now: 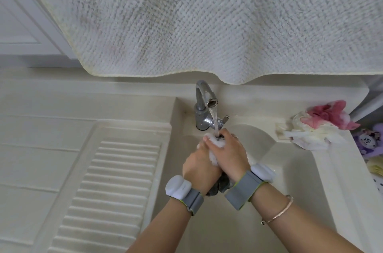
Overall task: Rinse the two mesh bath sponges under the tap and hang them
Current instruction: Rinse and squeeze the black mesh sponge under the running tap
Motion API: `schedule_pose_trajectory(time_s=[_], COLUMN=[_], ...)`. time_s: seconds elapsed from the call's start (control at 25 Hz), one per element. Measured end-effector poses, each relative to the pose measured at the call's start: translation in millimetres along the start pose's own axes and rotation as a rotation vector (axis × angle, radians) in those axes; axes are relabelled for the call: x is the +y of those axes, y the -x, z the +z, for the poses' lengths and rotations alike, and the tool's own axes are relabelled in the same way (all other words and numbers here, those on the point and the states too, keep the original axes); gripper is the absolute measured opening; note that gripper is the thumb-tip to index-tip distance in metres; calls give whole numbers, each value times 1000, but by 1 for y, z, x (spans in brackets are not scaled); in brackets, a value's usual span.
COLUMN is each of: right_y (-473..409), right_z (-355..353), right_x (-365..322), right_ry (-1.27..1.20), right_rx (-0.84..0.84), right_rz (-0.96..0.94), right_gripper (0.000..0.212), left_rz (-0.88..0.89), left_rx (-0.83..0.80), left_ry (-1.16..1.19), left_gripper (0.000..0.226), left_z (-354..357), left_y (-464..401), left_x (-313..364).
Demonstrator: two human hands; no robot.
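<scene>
Right now I have both hands wrapped round one mesh sponge (214, 154) over the sink basin (290, 170): my left hand (200, 166) grips it from the left with the fingers curled tight, and my right hand (230, 153) closes over it from the right, so only a white strip of mesh shows between the two sets of fingers. Squeezed like this, the sponge is long rather than round; its long axis runs from my wrists away towards the tap (204, 105), the white end pointing up under the spout and a grey tail hanging out below the heels of my palms. A stream of water (215, 122) falls from the spout straight onto the mesh just beyond my right fingertips. The second sponge (323, 123), pink and white, lies loose on the sink ledge well to the right of my right-hand fingers, not touched by either hand. To the left of my left fingers is the ribbed washboard slope (116, 180) of the pale cream stone sink unit. A white waffle-textured towel (196, 20) hangs overhead, covering the top of my view, with white panelling (18, 24) behind it at the left.
</scene>
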State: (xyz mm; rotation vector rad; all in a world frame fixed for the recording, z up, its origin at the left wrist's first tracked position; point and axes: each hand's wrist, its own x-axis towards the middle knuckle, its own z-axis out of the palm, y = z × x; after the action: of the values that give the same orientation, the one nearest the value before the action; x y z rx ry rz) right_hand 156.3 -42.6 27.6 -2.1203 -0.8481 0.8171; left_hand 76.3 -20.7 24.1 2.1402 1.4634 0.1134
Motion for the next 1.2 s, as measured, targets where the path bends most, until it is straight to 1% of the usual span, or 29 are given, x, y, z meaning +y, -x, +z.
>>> schedule_pose_trajectory(time_s=[0.08, 0.12, 0.2, 0.24, 0.28, 0.4, 0.48, 0.52, 0.56, 0.6, 0.64, 0.68, 0.72, 0.76, 0.84, 0.92, 0.96, 1.12, 1.2], right_y=[-5, -8, -14, -16, -15, -13, -9, -7, -5, -3, 0, 2, -1, -4, -8, -12, -13, -16, -16], right_z=[1, 2, 0, 0, -1, -7, -10, -10, -7, -2, 2, 5, 7, 9, 7, 6, 4, 2, -1], right_x=[4, 7, 9, 10, 7, 7, 7, 7, 7, 9, 7, 5, 2, 0, -6, -7, -8, -9, -9], right_ry=[-23, -14, 22, 10, -40, -11, -55, -39, 3, 48, 29, -17, -28, 0, 25, -3, -19, 54, 64], right_rx=[-6, -12, -35, -20, -41, -81, -138, -180, -208, -226, -232, -190, -146, -110, -79, -71, -85, -100, -125], right_rz=[13, 21, 15, 23, 46, 59, 62, 47, -14, -61, -86, -54, -34, -30, 5, 10, 26, -4, -16], right_gripper=[23, 21, 23, 26, 28, 26, 28, 26, 27, 39, 55, 67, 70, 65, 47, 31, 27, 36, 39], left_rz=[-1, -11, -22, -21, -16, 8, -32, -77, -121, -158, -173, -166, -141, -124, -114, -114, -100, -63, -45], left_rx=[-29, -15, -15, -11, -16, -52, -89, -79, -52, -30, -3, 17, 26, 25, 41, 28, 27, 73, 48], left_ry=[-11, -14, -26, -12, 3, 126, 245, 262, 242, 166, 86, 43, 53, 85, 103, 93, 93, 125, 139], left_gripper=[45, 42, 33, 30, 29, 28, 36, 43, 46, 41, 31, 23, 21, 23, 31, 35, 34, 23, 24], left_z=[1, 1, -2, -2, -1, -7, -9, -10, -8, -7, -6, -6, -4, -3, -2, -1, -1, -5, -9], left_y=[0, -1, 1, 1, 2, 3, 0, -3, -7, -10, -11, -11, -10, -8, -6, -6, -5, 2, 4], left_x=[1, 1, 2, 2, 2, -3, -11, -13, -16, -17, -17, -15, -15, -13, -12, -10, -8, -6, -7])
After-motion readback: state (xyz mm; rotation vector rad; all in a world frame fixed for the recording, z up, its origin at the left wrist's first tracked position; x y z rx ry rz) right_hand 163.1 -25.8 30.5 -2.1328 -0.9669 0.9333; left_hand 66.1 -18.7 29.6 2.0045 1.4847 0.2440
